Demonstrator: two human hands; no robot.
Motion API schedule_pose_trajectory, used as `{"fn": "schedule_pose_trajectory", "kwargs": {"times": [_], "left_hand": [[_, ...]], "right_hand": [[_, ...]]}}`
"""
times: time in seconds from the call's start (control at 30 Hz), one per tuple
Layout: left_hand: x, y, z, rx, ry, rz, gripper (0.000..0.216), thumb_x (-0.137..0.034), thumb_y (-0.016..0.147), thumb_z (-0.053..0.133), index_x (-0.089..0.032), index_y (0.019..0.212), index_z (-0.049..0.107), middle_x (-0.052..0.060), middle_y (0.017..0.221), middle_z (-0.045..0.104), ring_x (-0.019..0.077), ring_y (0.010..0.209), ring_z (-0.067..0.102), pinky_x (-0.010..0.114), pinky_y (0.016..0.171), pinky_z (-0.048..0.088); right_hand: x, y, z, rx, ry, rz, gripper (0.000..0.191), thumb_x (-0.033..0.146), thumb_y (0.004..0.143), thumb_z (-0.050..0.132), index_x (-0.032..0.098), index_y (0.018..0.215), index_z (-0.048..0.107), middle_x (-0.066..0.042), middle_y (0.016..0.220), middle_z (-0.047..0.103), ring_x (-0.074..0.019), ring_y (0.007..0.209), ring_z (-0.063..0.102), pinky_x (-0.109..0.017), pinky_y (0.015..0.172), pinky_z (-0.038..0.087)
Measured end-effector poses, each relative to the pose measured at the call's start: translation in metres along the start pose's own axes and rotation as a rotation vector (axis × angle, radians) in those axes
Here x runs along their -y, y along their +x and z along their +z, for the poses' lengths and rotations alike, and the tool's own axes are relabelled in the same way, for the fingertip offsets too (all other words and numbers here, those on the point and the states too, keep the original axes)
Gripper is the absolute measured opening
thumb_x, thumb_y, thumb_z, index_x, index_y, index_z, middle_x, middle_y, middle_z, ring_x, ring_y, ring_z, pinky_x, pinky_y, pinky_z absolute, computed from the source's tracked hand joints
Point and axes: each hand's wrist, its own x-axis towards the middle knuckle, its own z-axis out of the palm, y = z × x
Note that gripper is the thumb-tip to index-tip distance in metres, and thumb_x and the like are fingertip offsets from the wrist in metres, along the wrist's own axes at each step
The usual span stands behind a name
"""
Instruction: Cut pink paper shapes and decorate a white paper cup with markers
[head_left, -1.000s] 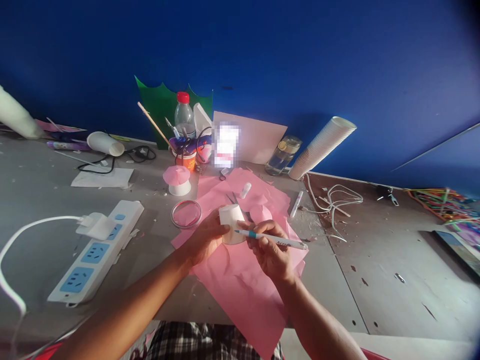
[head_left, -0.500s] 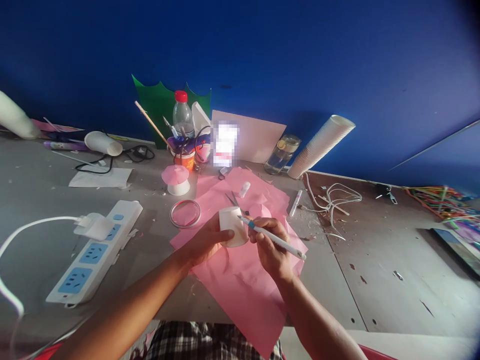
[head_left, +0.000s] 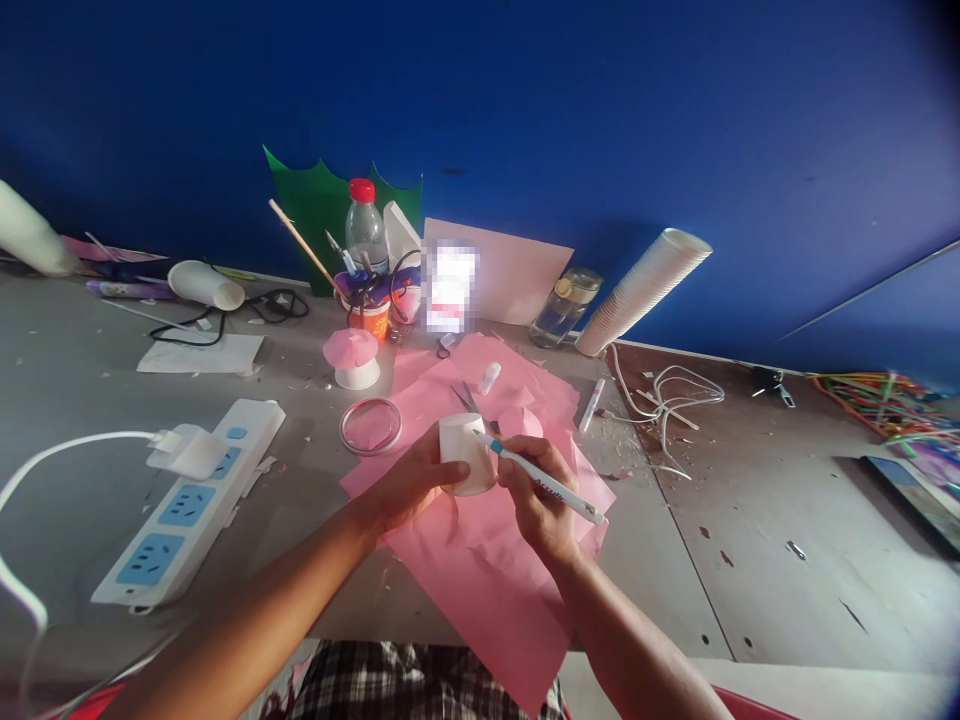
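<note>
A white paper cup (head_left: 465,452) is gripped in my left hand (head_left: 415,480), its thumb lying across the cup's side. My right hand (head_left: 544,500) pinches a white marker (head_left: 555,487) with a blue band near the tip. That tip is at the cup's right side near the top; whether it touches cannot be made out. Below both hands lie sheets of pink paper (head_left: 480,590). Just behind the cup are scissors (head_left: 466,396), partly hidden by it, and a white marker cap or small tube (head_left: 490,378).
At left lies a power strip (head_left: 184,510) with a plugged-in charger. A pink-topped cup (head_left: 352,358) and a roll of tape (head_left: 370,427) stand nearer. Behind are a bottle (head_left: 366,225), a blurred bright screen (head_left: 450,288), a glass jar (head_left: 564,308) and stacked cups (head_left: 643,292).
The marker has turned slightly in my right hand, so dark lettering now shows on its barrel, and its rear end sits a little lower and further left. My left hand and the cup hardly move.
</note>
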Motion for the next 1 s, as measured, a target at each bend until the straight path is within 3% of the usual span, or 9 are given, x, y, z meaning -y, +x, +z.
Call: {"fn": "schedule_pose_trajectory", "kwargs": {"times": [0.33,1.0], "left_hand": [[0.0010,-0.0003,-0.0005,-0.009,0.004,-0.003,0.055,-0.017,0.075,0.070,-0.020,0.126,0.050,0.013,0.124,0.059,0.0321,0.117,0.053,0.049,0.096,0.040],[0.0064,0.0024,-0.0050,-0.016,0.014,-0.005,0.057,-0.020,0.073,0.073,-0.022,0.125,0.051,0.012,0.121,0.060,0.0296,0.115,0.053,0.046,0.095,0.040]], "right_hand": [[-0.0015,-0.0018,-0.0001,0.022,-0.041,-0.053,0.009,0.025,0.084,0.056,0.024,0.091,0.061,-0.003,0.086,0.069,-0.0156,0.070,0.063,-0.026,0.053,0.048],[0.0000,-0.0001,-0.0007,0.028,-0.100,-0.091,0.010,0.022,0.083,0.056,0.023,0.092,0.061,-0.003,0.085,0.069,-0.0148,0.069,0.064,-0.026,0.056,0.051]]}}
